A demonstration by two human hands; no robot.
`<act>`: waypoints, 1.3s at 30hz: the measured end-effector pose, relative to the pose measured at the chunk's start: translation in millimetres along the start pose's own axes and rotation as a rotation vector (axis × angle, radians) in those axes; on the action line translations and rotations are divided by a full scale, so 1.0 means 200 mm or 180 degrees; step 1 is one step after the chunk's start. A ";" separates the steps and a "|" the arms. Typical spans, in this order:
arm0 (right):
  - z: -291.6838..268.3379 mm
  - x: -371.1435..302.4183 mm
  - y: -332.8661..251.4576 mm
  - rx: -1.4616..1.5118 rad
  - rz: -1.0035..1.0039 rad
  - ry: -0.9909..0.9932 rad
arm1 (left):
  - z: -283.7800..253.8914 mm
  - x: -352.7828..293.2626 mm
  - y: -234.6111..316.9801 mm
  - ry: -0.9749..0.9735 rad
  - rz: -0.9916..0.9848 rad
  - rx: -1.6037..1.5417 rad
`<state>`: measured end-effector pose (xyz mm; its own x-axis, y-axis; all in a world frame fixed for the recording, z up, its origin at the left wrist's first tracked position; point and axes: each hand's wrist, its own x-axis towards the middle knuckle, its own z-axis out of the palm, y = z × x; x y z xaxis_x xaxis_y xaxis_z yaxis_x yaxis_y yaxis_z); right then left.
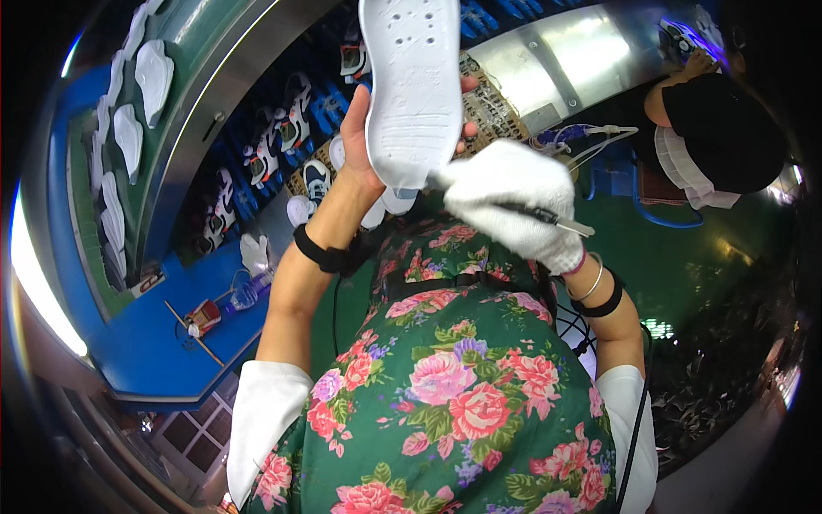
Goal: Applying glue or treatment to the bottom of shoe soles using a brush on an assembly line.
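Observation:
My bare left hand (360, 137) is closed around a white shoe sole (411, 103), gripping its edges from behind with fingertips showing on the far side. The sole is held up lengthwise, with small holes toward its upper end and ridges lower down. My right hand (514, 197), in a white knitted glove, is closed on a slim dark-handled tool (544, 214) with a pale rear end. The tool's front end is at the sole's lower edge. Blur there hides its exact shape and whether it touches.
White soles (128, 141) ride on a green conveyor belt (84, 206) at left. Beside it, a blue table (154, 347) bears a clear bottle (244, 295). Shoes (267, 146) stand on racks ahead. A metal housing (556, 64) is beyond my right hand; another person (719, 128) works at right.

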<state>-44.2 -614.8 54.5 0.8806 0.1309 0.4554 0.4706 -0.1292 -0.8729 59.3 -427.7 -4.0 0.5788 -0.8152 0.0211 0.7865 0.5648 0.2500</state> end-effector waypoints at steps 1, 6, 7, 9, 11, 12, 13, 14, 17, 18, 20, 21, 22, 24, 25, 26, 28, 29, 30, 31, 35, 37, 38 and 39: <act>-0.01 0.00 0.01 -0.0442 0.0033 0.0049 | 0.00 0.01 0.01 -0.0187 -0.0117 0.0077; 0.02 -0.06 -0.04 0.0096 0.0000 -0.0529 | -0.06 0.01 0.04 -0.0492 -0.0348 -0.0190; 0.02 -0.06 -0.04 0.0478 0.0315 -0.0515 | -0.07 0.02 0.05 -0.0483 -0.0344 -0.0189; -0.01 -0.04 -0.04 0.0622 0.0620 -0.0340 | -0.07 0.03 0.08 -0.0693 -0.0501 -0.0046; -0.06 0.00 -0.05 -0.0048 0.0230 -0.0159 | -0.04 0.00 0.07 -0.0334 -0.0535 0.0214; -0.07 0.01 -0.03 -0.0242 -0.0001 -0.0118 | -0.02 0.01 0.07 0.0010 -0.0568 0.0479; -0.08 0.01 -0.02 -0.0436 -0.0229 -0.0077 | -0.01 0.02 0.07 0.0017 -0.0576 0.0470; -0.08 0.00 -0.01 -0.0705 -0.0477 -0.0212 | 0.00 0.03 0.08 0.0306 -0.0725 0.0410; -0.02 -0.07 -0.02 -0.1050 -0.0887 -0.0647 | 0.01 0.03 0.11 0.0651 -0.0918 0.0212; 0.00 -0.08 -0.02 -0.0885 -0.0838 -0.0670 | 0.00 0.03 0.12 0.0645 -0.1002 0.0169; 0.00 -0.07 -0.05 -0.0430 -0.0532 -0.0748 | -0.04 0.03 0.13 0.0275 -0.1097 -0.0024; -0.01 -0.05 -0.06 -0.0416 -0.0534 -0.0754 | -0.05 0.04 0.14 0.0287 -0.1087 -0.0024; -0.03 -0.04 -0.05 -0.0039 -0.0214 -0.0553 | -0.06 0.05 0.15 0.0174 -0.1108 -0.0017; -0.04 0.01 -0.03 -0.0070 -0.0096 -0.0023 | -0.07 0.06 0.15 0.0063 -0.1126 -0.0009; -0.01 0.00 -0.02 -0.0291 0.0130 0.0088 | -0.07 0.07 0.14 0.0103 -0.1058 -0.0139; 0.00 -0.01 -0.01 -0.0226 0.0177 -0.0094 | -0.07 0.07 0.14 0.0141 -0.0988 -0.0268; 0.02 -0.05 0.00 0.0380 0.0585 -0.0288 | -0.07 0.11 0.12 -0.0033 -0.0912 -0.0330; 0.00 -0.05 -0.01 0.0786 0.0894 -0.0307 | -0.07 0.11 0.12 -0.0193 -0.0848 -0.0400; 0.00 -0.06 0.00 0.1120 0.1107 0.0035 | -0.09 0.10 0.11 -0.0215 -0.0864 -0.0596; -0.01 -0.03 0.01 0.1458 0.1324 0.0374 | -0.07 0.09 0.10 -0.0241 -0.0858 -0.0565; -0.18 0.12 0.07 -0.0246 0.0681 -0.0010 | -0.04 0.04 -0.03 0.0966 -0.0349 -0.0479; -0.25 0.20 0.11 -0.1050 0.0226 0.0321 | -0.05 0.03 -0.10 0.0443 -0.0504 -0.0977; -0.31 0.24 0.14 -0.1570 -0.0071 0.0385 | -0.04 0.03 -0.13 0.0722 -0.0543 -0.0866; -0.34 0.27 0.15 -0.1664 -0.0314 0.0354 | 0.00 0.03 -0.15 0.1010 -0.0561 -0.0748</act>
<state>21.9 -679.2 65.2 0.8181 0.0659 0.5713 0.4911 -0.5970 -0.6344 38.5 -448.9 -12.1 0.4400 -0.8428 -0.3100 0.8857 0.4642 -0.0050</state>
